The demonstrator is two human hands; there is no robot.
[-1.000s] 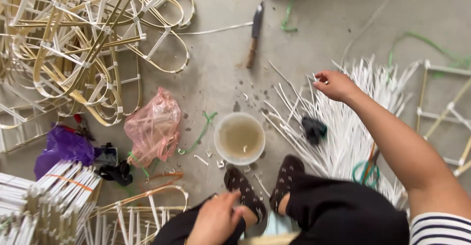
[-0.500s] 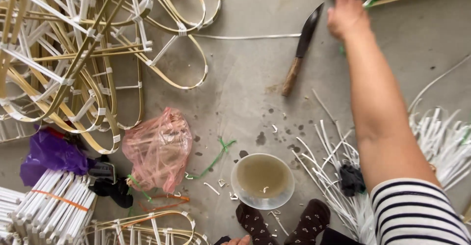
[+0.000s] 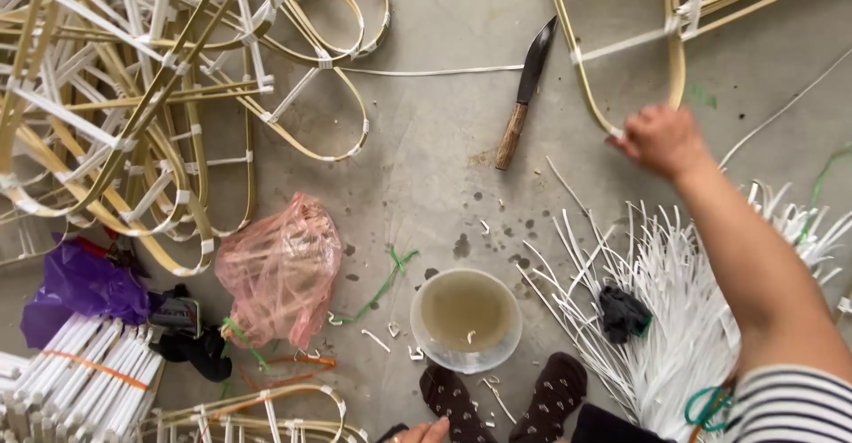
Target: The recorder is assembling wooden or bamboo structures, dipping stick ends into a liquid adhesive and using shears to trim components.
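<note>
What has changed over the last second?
The right hand left the white strips, reached forward past the knife and took hold of a curved bamboo frame. The left hand stayed low by the feet. Bowl, pink bag and knife did not move.

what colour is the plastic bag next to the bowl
Translucent pink plastic bag, left of the bowl, in the head view.

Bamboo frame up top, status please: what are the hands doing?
Right hand gripping bamboo frame. Left hand low by the feet, grip unclear. Knife beside frame, not touching.
</note>
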